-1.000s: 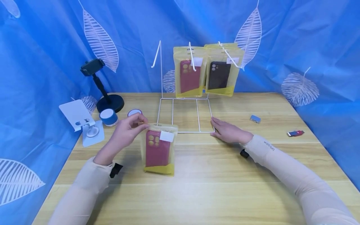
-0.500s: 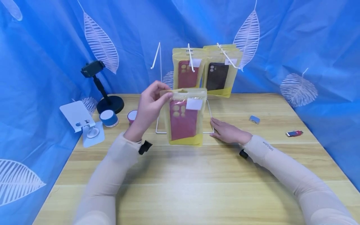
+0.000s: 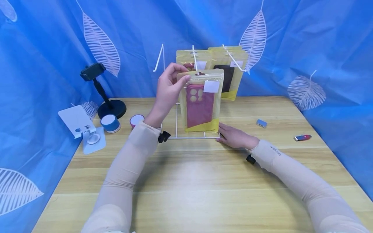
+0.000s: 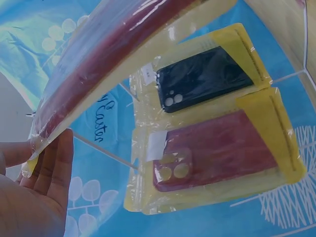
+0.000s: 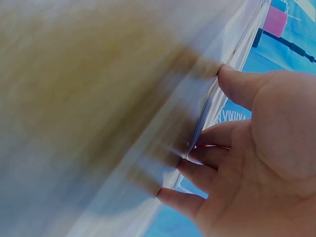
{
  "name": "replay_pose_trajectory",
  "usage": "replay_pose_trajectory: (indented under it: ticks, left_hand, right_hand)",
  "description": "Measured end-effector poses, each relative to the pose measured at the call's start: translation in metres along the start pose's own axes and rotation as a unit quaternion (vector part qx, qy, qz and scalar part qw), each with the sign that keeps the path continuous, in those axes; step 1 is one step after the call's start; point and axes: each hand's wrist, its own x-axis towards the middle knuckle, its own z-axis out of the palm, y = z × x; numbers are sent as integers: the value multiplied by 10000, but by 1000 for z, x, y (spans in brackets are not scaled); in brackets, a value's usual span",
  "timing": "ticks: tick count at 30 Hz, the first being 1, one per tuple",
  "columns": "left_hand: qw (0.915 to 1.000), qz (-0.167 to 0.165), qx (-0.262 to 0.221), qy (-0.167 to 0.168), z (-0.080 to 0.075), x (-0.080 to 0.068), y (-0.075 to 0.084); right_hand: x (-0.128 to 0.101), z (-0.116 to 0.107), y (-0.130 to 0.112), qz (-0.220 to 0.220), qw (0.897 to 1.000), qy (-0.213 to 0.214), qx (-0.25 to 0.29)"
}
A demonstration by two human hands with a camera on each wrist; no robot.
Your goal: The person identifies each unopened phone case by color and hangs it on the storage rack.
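Note:
My left hand point(image 3: 170, 89) pinches the top edge of a clear-and-yellow pouch with a dark red phone case point(image 3: 199, 106) inside. The pouch hangs upright in front of the white wire display rack point(image 3: 176, 121), its hang hole close to the tip of the middle hook point(image 3: 194, 58). Behind it, another pouch with a red phone case point(image 4: 217, 150) hangs on that hook. Pouches with a black phone case point(image 4: 205, 76) in front hang on the right hook point(image 3: 234, 58). My right hand point(image 3: 236, 136) rests on the table, fingertips and thumb touching the rack's front right base corner.
The left hook point(image 3: 158, 58) carries nothing. To the left stand a black phone holder point(image 3: 107, 97), a white folding stand point(image 3: 87, 129), a blue-sided round speaker point(image 3: 110, 123) and a pink-sided one point(image 3: 136, 119). Two USB sticks, blue point(image 3: 261, 123) and red point(image 3: 303, 138), lie at right.
My left hand has lifted the red-case pouch up, to the right and back, from above the table to the middle hook. My right hand has stayed at the rack's base corner.

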Motion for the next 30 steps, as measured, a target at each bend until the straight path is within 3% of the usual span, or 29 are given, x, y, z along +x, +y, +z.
replay_pose_trajectory:
  ticks: [6, 14, 21, 30]
  left_hand:
    - [9996, -182, 207, 87, 0, 4, -3]
    - [9956, -369, 839, 176, -2, 19, -20]
    - [9817, -453, 1820, 322, 1, 34, -31]
    - [9641, -574, 2545, 501, 3, 52, -43]
  right_hand:
    - [0, -1, -1, 35, 9999, -81, -83]
    - [-1, 2, 3, 55, 9996, -88, -263]
    - [-3, 2, 2, 16, 9997, -94, -209]
    - [-3, 6, 4, -33, 9996, -65, -291]
